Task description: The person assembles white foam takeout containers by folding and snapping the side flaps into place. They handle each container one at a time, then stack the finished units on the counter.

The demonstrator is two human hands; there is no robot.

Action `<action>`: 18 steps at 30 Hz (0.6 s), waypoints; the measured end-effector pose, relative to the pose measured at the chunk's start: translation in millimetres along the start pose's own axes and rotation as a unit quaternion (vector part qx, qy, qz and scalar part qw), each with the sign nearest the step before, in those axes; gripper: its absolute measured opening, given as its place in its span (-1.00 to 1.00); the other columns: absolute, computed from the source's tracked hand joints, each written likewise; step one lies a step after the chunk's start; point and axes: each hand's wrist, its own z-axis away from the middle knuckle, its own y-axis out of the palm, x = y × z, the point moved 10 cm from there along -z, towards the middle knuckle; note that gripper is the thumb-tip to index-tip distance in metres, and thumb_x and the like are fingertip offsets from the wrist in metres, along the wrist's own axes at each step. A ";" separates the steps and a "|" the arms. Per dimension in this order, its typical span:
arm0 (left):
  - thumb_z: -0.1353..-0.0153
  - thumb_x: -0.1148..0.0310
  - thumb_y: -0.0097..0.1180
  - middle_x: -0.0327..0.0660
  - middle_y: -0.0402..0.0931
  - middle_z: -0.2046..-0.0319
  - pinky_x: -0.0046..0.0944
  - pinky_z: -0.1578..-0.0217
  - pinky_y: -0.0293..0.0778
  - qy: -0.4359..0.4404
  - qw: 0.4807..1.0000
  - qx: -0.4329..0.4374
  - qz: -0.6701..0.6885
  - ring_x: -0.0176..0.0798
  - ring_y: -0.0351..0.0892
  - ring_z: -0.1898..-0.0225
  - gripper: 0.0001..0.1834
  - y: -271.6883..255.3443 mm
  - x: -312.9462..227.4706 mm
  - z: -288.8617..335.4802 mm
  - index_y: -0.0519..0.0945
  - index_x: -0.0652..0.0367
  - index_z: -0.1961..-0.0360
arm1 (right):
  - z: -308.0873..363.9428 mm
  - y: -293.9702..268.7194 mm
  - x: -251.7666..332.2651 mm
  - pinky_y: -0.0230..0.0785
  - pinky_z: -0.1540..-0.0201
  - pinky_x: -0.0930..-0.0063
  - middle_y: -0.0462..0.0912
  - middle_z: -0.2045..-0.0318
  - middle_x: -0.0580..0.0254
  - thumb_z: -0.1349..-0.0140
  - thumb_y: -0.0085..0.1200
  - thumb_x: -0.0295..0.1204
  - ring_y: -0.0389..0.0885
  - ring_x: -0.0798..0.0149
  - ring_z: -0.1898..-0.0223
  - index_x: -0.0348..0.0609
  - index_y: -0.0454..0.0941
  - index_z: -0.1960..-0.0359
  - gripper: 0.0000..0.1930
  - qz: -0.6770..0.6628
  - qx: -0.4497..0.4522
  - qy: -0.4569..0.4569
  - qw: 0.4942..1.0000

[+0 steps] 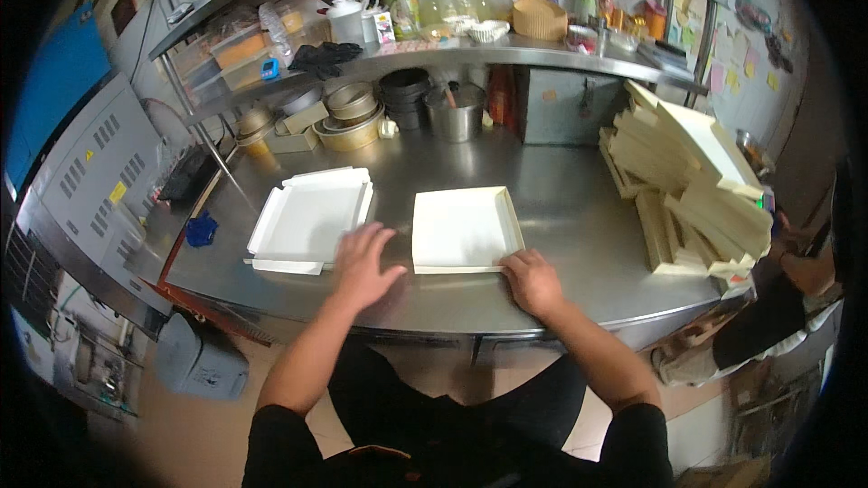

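Right hand (533, 282) at box (463, 228), pot (455, 121) beyond.

We see a shiny metal table (579, 190) | metal shelves (452, 54) above it | pale wall (755, 113) with little notes (717, 79) | tan floor (199, 434) | grey bin (199, 357) | light shining on the tabletop
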 end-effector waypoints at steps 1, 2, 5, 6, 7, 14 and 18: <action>-0.23 -0.03 0.54 -0.05 0.33 -0.59 0.26 -0.69 -0.06 -0.059 0.997 0.007 -0.039 0.12 0.16 -0.67 -0.08 -10.7 23.9 -2.1 0.41 -0.04 -0.55 | -7.9 -0.1 -0.7 0.58 -0.12 0.03 0.79 0.08 0.06 -0.45 0.22 -0.43 0.68 -0.14 -0.04 -0.08 0.79 0.03 -0.84 -0.002 -0.019 -0.021 1.000; -0.27 -0.06 0.49 -0.05 0.27 -0.63 0.26 -0.69 -0.06 -0.100 0.992 0.025 -0.066 0.11 0.12 -0.69 -0.01 -8.8 59.6 4.1 0.31 -0.07 -0.64 | -16.3 4.6 -1.5 0.57 -0.14 0.03 0.79 0.07 0.06 -0.45 0.22 -0.44 0.67 -0.13 -0.05 -0.08 0.78 0.02 -0.84 0.005 -0.012 -0.022 1.000; -0.35 -0.11 0.38 -0.02 0.33 -0.61 0.23 -0.64 0.04 -0.158 0.983 0.027 -0.085 0.15 0.21 -0.65 -0.13 4.1 130.6 37.7 0.42 -0.05 -0.60 | -42.3 26.2 -7.7 0.54 -0.20 0.03 0.78 0.03 0.05 -0.45 0.21 -0.45 0.66 -0.13 -0.08 -0.07 0.78 -0.02 -0.81 0.025 0.004 -0.026 0.999; -0.36 -0.11 0.35 -0.01 0.38 -0.59 0.23 -0.63 0.08 -0.154 0.985 0.017 -0.079 0.16 0.26 -0.63 -0.18 10.9 141.2 48.5 0.48 -0.05 -0.57 | -49.9 36.1 -11.9 0.53 -0.22 0.04 0.78 0.01 0.04 -0.44 0.21 -0.45 0.65 -0.13 -0.10 -0.07 0.77 -0.03 -0.79 0.033 0.009 -0.030 0.999; -0.38 -0.12 0.33 0.00 0.43 -0.56 0.23 -0.61 0.11 -0.150 0.986 0.007 -0.076 0.17 0.30 -0.61 -0.22 13.9 148.4 59.1 0.53 -0.05 -0.54 | -61.4 48.2 -13.9 0.51 -0.24 0.04 0.77 -0.01 0.04 -0.43 0.22 -0.45 0.64 -0.12 -0.12 -0.07 0.77 -0.05 -0.78 0.039 0.013 -0.035 0.999; -0.42 0.22 0.24 -0.22 0.72 -0.30 0.23 -0.47 0.32 -0.092 0.992 -0.060 -0.055 0.01 0.63 -0.34 -0.63 -12.6 113.5 155.3 0.80 -0.04 -0.19 | -166.9 133.9 13.7 0.47 -0.29 -0.03 0.77 -0.07 0.06 -0.36 0.10 -0.53 0.62 -0.12 -0.21 0.00 0.79 -0.08 -0.67 0.055 0.008 -0.048 0.997; -0.32 0.28 0.41 -0.34 0.73 -0.21 0.35 -0.53 0.21 -0.106 0.993 -0.045 0.010 -0.08 0.57 -0.39 -0.64 -1.9 114.9 201.7 0.79 -0.16 -0.14 | -222.7 178.3 22.7 0.48 -0.28 -0.03 0.77 -0.04 0.08 -0.33 0.06 -0.58 0.63 -0.12 -0.19 0.04 0.83 -0.02 -0.64 0.041 0.013 -0.032 0.999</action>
